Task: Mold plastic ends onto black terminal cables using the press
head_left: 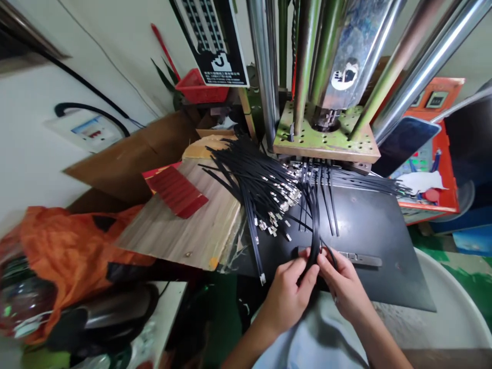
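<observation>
Near the front edge of a dark work plate (357, 215), my left hand (290, 287) is closed around a bent bundle of black straps (315, 220). Close beside it, my right hand (342, 282) pinches a thin black strap that curves by the bundle. A large pile of black straps (249, 169) with shiny metal ends lies to the left of the bundle. Several more straps (329, 200) lie under the press plate (326, 138). A flat metal bar (363, 259) rests on the work plate just behind my right hand.
Steel columns (265, 66) rise behind the plate. A wooden board (184, 220) bearing a red booklet (176, 190) is at the left. On the right are a dark phone-like panel (405, 146) and an orange control box (449, 169). Orange cloth (73, 256) hangs far left.
</observation>
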Demonstrator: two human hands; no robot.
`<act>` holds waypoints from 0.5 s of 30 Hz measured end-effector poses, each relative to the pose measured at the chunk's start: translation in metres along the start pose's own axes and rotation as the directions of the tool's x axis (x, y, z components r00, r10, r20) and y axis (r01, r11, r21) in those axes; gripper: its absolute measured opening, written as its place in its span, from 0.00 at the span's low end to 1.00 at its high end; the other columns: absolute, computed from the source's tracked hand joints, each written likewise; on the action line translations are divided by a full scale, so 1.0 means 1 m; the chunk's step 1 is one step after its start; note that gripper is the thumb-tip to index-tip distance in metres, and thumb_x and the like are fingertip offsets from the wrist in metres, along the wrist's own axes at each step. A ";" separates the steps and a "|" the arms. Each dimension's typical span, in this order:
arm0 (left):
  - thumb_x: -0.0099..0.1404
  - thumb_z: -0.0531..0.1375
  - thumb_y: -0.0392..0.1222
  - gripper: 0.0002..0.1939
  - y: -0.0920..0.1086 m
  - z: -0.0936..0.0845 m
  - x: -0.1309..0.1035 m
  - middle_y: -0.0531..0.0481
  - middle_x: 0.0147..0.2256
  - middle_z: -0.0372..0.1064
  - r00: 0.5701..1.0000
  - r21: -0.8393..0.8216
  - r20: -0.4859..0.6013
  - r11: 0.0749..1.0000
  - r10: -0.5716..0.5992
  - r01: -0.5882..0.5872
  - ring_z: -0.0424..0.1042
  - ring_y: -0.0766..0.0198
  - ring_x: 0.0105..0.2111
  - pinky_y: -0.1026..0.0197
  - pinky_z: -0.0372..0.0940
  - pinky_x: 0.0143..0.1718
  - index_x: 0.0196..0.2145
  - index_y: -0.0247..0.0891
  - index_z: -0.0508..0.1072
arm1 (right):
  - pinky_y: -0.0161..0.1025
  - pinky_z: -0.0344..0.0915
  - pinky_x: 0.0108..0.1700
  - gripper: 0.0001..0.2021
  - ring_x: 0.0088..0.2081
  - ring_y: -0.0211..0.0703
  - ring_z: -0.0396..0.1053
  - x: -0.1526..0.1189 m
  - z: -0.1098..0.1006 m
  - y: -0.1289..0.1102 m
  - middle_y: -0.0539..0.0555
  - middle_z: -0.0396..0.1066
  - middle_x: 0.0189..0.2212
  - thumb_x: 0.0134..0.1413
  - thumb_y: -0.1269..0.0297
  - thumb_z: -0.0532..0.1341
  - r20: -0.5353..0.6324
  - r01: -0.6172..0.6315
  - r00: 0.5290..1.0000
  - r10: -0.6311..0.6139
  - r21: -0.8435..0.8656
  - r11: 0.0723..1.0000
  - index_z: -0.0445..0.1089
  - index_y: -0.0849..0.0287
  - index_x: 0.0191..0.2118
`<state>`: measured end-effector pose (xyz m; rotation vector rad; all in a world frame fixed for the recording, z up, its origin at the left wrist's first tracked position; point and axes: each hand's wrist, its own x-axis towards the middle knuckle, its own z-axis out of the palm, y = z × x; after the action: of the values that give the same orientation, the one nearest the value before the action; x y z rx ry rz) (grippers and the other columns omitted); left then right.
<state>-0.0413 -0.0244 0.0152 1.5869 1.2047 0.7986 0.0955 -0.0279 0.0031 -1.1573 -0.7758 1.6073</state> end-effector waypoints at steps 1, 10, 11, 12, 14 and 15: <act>0.71 0.51 0.48 0.16 0.000 0.001 0.000 0.45 0.33 0.74 1.000 0.000 -0.006 1.000 -0.002 0.002 0.74 0.60 0.35 0.61 0.68 0.41 0.40 0.39 0.75 | 0.36 0.70 0.39 0.16 0.35 0.41 0.71 -0.001 0.001 0.002 0.53 0.76 0.35 0.54 0.49 0.66 -0.026 0.020 0.999 -0.020 -0.003 1.000 0.76 0.57 0.39; 0.67 0.52 0.64 0.22 -0.002 -0.009 -0.002 0.59 0.16 0.57 0.957 -0.459 0.169 0.840 -0.236 0.289 0.50 0.74 0.12 0.70 0.46 0.12 0.33 0.40 0.64 | 0.27 0.60 0.13 0.17 0.14 0.32 0.63 -0.002 -0.012 -0.008 0.44 0.69 0.22 0.57 0.46 0.62 -0.122 0.006 0.992 0.027 0.261 0.965 0.61 0.54 0.36; 0.67 0.51 0.66 0.23 -0.001 -0.015 -0.003 0.62 0.15 0.49 0.954 -0.537 0.191 0.788 -0.233 0.300 0.43 0.75 0.12 0.70 0.42 0.13 0.32 0.41 0.61 | 0.24 0.53 0.10 0.17 0.10 0.28 0.55 -0.001 -0.016 -0.011 0.40 0.64 0.18 0.57 0.47 0.63 -0.083 -0.028 0.995 0.056 0.307 0.951 0.60 0.54 0.36; 0.67 0.49 0.66 0.24 -0.001 -0.021 -0.005 0.63 0.15 0.44 0.961 -0.577 0.184 0.769 -0.206 0.275 0.40 0.75 0.13 0.69 0.41 0.13 0.32 0.42 0.60 | 0.22 0.46 0.08 0.17 0.08 0.25 0.45 0.000 -0.021 -0.015 0.37 0.58 0.15 0.57 0.47 0.63 -0.035 -0.068 0.996 0.086 0.358 0.931 0.59 0.54 0.36; 0.70 0.42 0.64 0.23 0.001 -0.037 -0.011 0.60 0.16 0.43 0.995 -0.413 0.059 0.905 -0.085 0.102 0.42 0.72 0.13 0.67 0.48 0.15 0.31 0.43 0.61 | 0.21 0.37 0.08 0.17 0.09 0.23 0.32 0.001 -0.032 -0.021 0.34 0.49 0.13 0.56 0.49 0.65 0.063 -0.141 0.990 0.126 0.461 0.876 0.59 0.54 0.36; 0.72 0.39 0.61 0.24 0.001 -0.046 -0.016 0.58 0.16 0.46 1.000 -0.214 -0.026 0.977 0.007 -0.012 0.47 0.70 0.14 0.64 0.54 0.17 0.32 0.44 0.64 | 0.21 0.36 0.09 0.17 0.11 0.24 0.29 0.001 -0.038 -0.025 0.34 0.46 0.13 0.55 0.50 0.65 0.092 -0.157 0.987 0.128 0.507 0.848 0.59 0.54 0.35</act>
<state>-0.0870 -0.0258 0.0320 1.4104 1.0902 0.9249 0.1395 -0.0210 0.0115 -0.7946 -0.2587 1.8299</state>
